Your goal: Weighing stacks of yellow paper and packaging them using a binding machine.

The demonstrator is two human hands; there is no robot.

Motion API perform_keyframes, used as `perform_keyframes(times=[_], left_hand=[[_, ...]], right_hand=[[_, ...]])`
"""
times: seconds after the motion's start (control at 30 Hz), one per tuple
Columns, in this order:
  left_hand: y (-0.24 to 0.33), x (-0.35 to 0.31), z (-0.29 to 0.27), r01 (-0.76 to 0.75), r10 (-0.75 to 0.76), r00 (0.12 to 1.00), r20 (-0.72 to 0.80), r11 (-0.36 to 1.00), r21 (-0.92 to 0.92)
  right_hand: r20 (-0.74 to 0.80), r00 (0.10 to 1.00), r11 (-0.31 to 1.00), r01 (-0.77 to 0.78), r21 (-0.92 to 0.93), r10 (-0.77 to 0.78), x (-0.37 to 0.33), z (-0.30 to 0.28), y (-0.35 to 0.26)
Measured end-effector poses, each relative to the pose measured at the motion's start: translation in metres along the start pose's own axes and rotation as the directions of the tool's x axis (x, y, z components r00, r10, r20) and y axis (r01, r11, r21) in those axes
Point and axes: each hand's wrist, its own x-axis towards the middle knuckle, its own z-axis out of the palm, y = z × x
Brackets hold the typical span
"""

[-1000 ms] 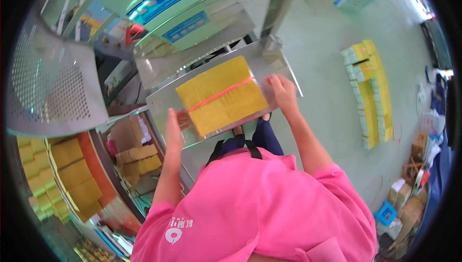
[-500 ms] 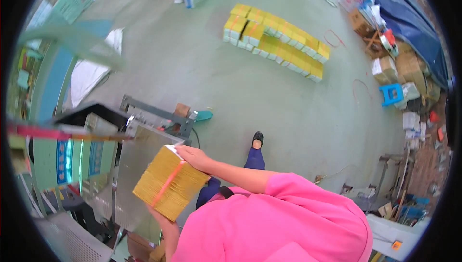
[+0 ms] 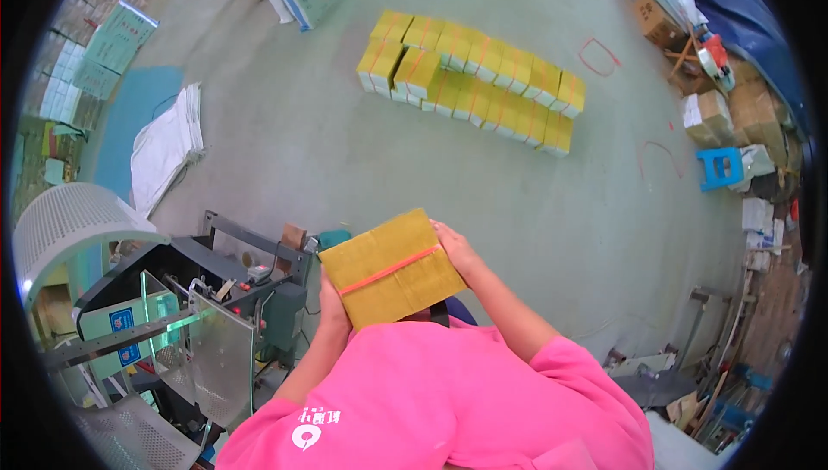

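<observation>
A strapped bundle of yellow paper (image 3: 397, 293) is held up in front of my chest, slightly tilted, with a pink-red band across its top face. My left hand (image 3: 334, 299) grips its left side, and my right hand (image 3: 455, 250) presses on the right side near the far corner. Most fingers of both hands are hidden behind or under the bundle. Farther off on the floor, several similar yellow-topped bundles (image 3: 483, 54) with white sides stand side by side in two rows, some raised on others at the left end.
At my left stands a machine with a clear panel (image 3: 220, 354) and a perforated metal cover (image 3: 86, 211). A white sheet (image 3: 168, 147) lies on the floor beyond. To the right are a blue stool (image 3: 719, 168), cardboard boxes (image 3: 709, 116) and a blue tarp (image 3: 733, 13).
Both hands have carried the yellow paper bundle from beside the machine, rightward to the front of my chest. It has turned so its band lies more level. My view has turned left.
</observation>
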Motion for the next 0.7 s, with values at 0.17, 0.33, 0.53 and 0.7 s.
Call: perform_keyframes(times=[0.17,0.33,0.53,0.7], left_hand=[[0.018,0.094,0.078,0.116,-0.113,0.992,-0.057,0.992,0.047],[0.021,0.247,0.145,0.254,-0.252,0.967,0.045,0.965,-0.060],[0.018,0.395,0.247,0.439,-0.441,0.897,-0.032,0.897,-0.054],[-0.045,0.510,0.274,0.504,-0.525,0.850,-0.037,0.833,-0.227]], right_hand=[[-0.022,0.997,0.997,-0.079,0.022,0.079,0.091,-0.053,-0.053],[-0.064,0.996,0.998,-0.057,0.024,0.059,0.227,-0.131,-0.081],[-0.104,0.988,0.992,-0.112,0.060,0.117,0.357,-0.199,-0.152],[-0.101,0.964,0.909,-0.266,-0.320,0.246,0.486,-0.272,-0.162]])
